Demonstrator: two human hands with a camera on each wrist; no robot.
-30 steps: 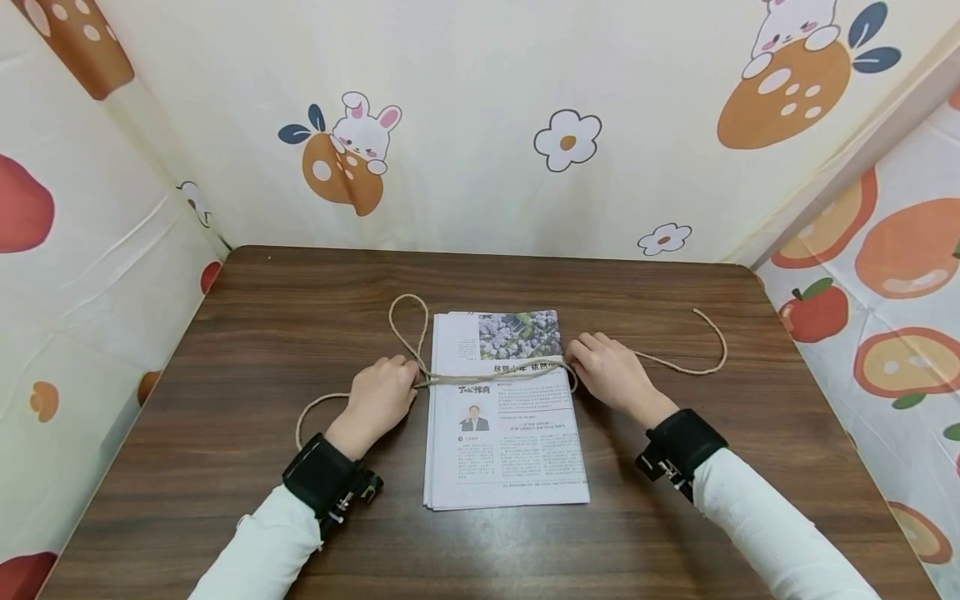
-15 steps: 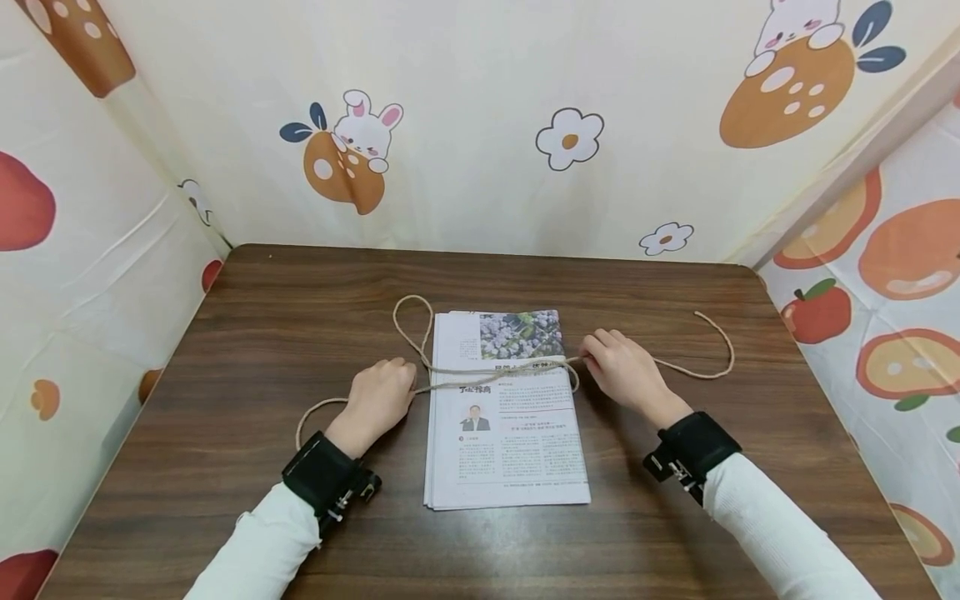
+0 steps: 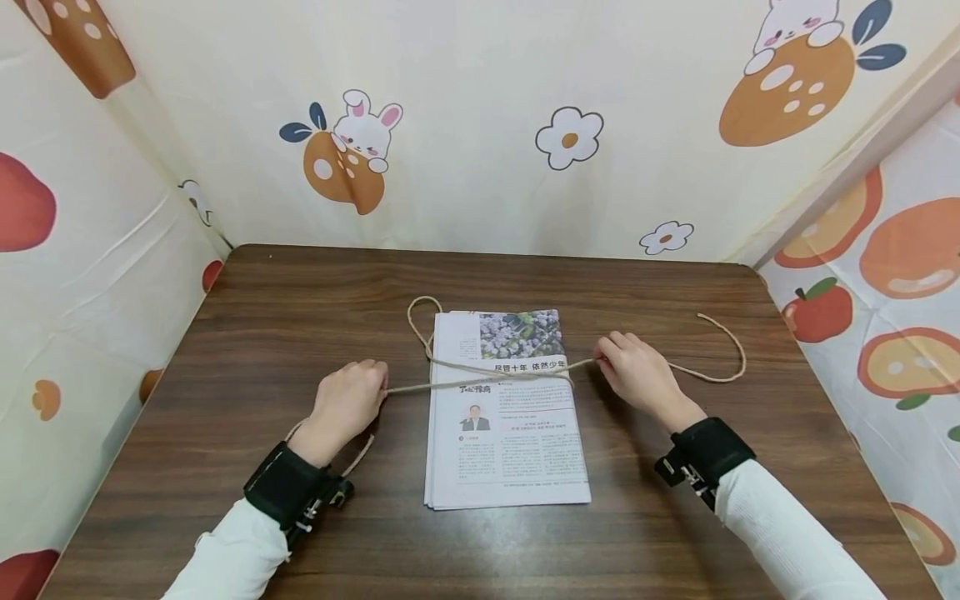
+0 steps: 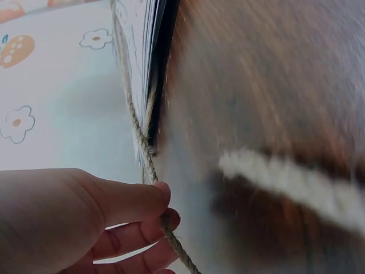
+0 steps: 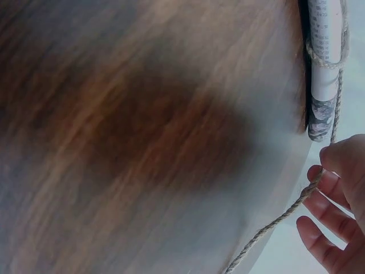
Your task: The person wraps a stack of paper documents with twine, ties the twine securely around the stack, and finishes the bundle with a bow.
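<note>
A folded stack of newspapers lies on the table with a twisted rope running across its upper half. Left of the stack, my left hand pinches one stretch of the rope between thumb and fingers, as the left wrist view shows with the rope leading to the paper's edge. To the right, my right hand pinches the other stretch; in the right wrist view the rope trails past the fingertips. A small rope loop stands out at the stack's upper left. Under the stack, the rope is hidden.
The brown wooden table ends at a patterned curtain behind and on both sides. A loose rope end curls on the table beyond my right hand. Another length hangs by my left wrist. Black camera bands circle both wrists.
My left hand has moved left and toward me, drawing its rope straight. The loop at the upper left has shrunk and shifted right. My right hand has moved right, pulling its strand out.
</note>
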